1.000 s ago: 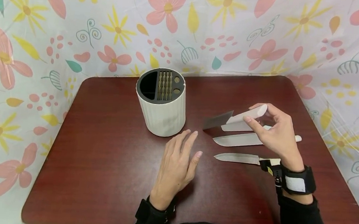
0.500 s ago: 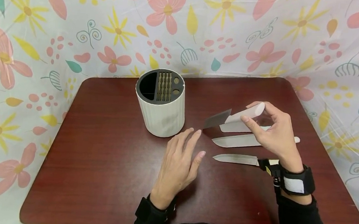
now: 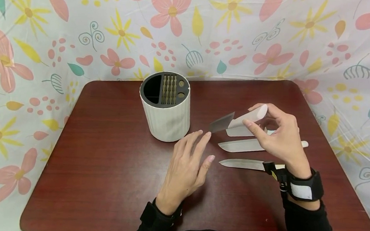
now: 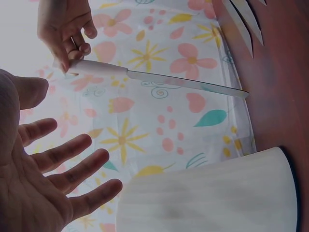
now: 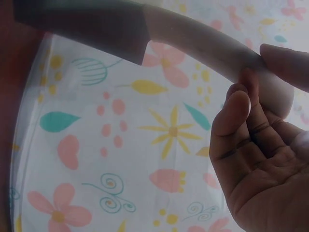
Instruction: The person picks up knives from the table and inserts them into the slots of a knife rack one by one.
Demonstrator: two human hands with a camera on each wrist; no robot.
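Right fingers (image 3: 253, 128) pinch the knife handle (image 3: 245, 119), blade (image 3: 222, 122) pointing away, probably for safety; left fingers (image 3: 200, 146) are apart, holder (image 3: 165, 124) just beyond.

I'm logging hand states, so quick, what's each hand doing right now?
Left hand: open, holding nothing.
Right hand: holding a kitchen knife by its white handle.

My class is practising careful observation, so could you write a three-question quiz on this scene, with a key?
1. Multiple choice: the right hand holds A) a metal spoon; B) a white-handled metal knife; C) black scissors.
2. True or false: the left hand holds nothing.
3. In the head view, on which side of the held knife does the white, ribbed, cylindrical block stand?
Key: 1. B; 2. true; 3. left.
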